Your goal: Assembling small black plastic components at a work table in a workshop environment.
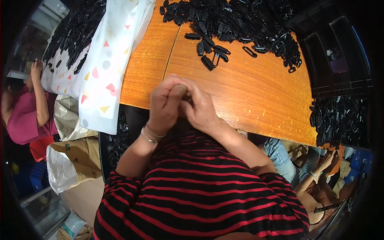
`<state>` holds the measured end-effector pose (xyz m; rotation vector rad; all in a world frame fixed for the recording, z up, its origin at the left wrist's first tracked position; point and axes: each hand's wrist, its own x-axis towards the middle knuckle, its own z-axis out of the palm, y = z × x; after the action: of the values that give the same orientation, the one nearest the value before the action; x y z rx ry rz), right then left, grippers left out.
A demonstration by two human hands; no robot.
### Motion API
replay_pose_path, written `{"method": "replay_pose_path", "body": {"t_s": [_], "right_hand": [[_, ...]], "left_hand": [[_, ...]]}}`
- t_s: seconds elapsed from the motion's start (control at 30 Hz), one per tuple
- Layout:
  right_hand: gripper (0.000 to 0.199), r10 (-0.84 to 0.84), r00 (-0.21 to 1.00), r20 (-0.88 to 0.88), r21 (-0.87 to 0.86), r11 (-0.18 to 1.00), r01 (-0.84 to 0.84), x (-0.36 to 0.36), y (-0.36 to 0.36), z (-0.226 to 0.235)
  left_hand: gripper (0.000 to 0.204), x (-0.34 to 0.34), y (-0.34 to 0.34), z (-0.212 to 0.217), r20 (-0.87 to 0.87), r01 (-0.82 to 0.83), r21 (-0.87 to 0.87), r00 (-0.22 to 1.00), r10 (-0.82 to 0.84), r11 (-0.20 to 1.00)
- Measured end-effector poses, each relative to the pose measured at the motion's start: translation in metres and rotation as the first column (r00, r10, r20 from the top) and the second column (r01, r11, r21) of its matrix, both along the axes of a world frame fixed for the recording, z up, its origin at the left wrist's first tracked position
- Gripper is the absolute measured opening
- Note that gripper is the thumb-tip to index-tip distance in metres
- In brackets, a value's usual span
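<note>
My left hand [164,106] and my right hand [202,105] meet above the near edge of the wooden table [240,96]. The fingers of both are curled in and pressed together at the tips. Whatever they hold, if anything, is hidden behind the fingers and thumbs. A bracelet circles my left wrist. Beyond my hands lies a small loose group of black plastic pieces [208,62], oblong and partly frame-shaped. Behind it spreads a large heap of similar black pieces [240,24].
A patterned white plastic sheet [106,64] hangs over the table's left side. Left of it, a person [28,116] works at another heap. Black crates [340,52] stand at the right, by more pieces [338,120] and another person's arm [316,172]. Sacks [74,160] stand lower left.
</note>
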<state>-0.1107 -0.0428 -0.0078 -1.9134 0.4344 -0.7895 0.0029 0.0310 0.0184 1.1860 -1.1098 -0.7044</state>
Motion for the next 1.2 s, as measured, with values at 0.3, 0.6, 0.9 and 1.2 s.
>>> {"method": "replay_pose_path", "body": {"t_s": [0.3, 0.6, 0.9, 1.2], "right_hand": [[0.017, -0.082, 0.990, -0.115, -0.335, 0.941, 0.039, -0.017, -0.056, -0.004], [0.016, -0.310, 0.878, -0.364, -0.659, 0.752, -0.008, -0.026, -0.123, 0.009], [0.017, -0.279, 0.856, -0.434, -0.720, 0.679, -0.143, -0.051, -0.148, 0.007], [0.022, -0.116, 0.871, -0.477, -0.038, 0.993, 0.111, -0.077, -0.129, 0.002]], "left_hand": [[0.014, 0.083, 0.091, 0.028, 0.785, -0.432, 0.474, 0.603, -0.145, 0.767], [0.030, 0.021, -0.077, -0.013, 0.716, -0.375, 0.325, 0.697, 0.033, 0.868], [0.026, -0.001, -0.123, -0.028, 0.741, -0.351, 0.326, 0.672, -0.007, 0.878], [0.017, -0.009, -0.108, -0.041, 0.244, -0.031, 0.276, 0.969, -0.039, 0.961]]}}
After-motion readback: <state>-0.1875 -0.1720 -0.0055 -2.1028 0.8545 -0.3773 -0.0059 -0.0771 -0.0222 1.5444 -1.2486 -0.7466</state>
